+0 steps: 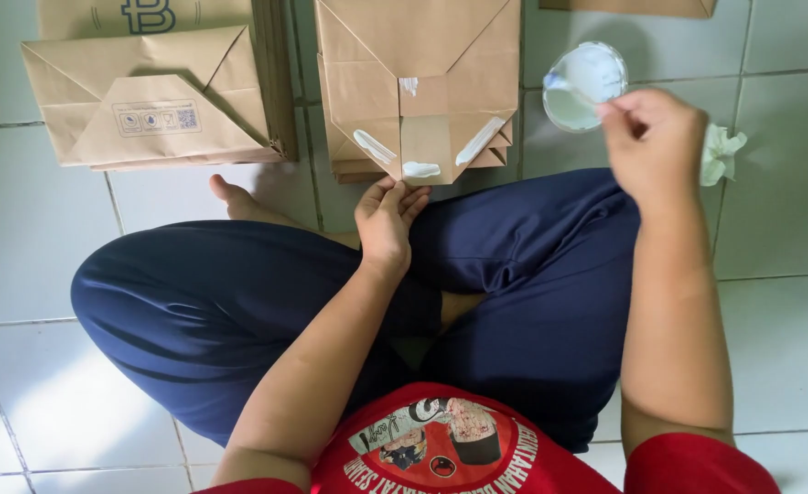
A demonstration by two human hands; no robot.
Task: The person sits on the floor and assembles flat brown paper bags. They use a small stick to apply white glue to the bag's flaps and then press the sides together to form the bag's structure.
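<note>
Head view looks down on a person sitting cross-legged on a pale tiled floor [788, 229], in dark blue trousers and a red shirt. Left hand [386, 224] rests at the near edge of a stack of brown paper bags [418, 82], its fingers [402, 198] loosely curled with the tips touching the bottom edge of the top bag; they press rather than grip, nothing closed inside them. That top bag lies flat with its folded bottom flaps open, and white glue streaks [374, 146] run along the flap edges, with a further dab near the middle of the lower edge.

Right hand [651, 146] is raised over the floor to the right of the stack, fingers pinched together on something small and thin; what it is cannot be made out. Just beyond it sits a small round dish of white glue [585, 84]. A crumpled white tissue [721, 152] lies just right of that hand. Another pile of brown bags [148, 101] lies at the upper left, well apart from both hands.
</note>
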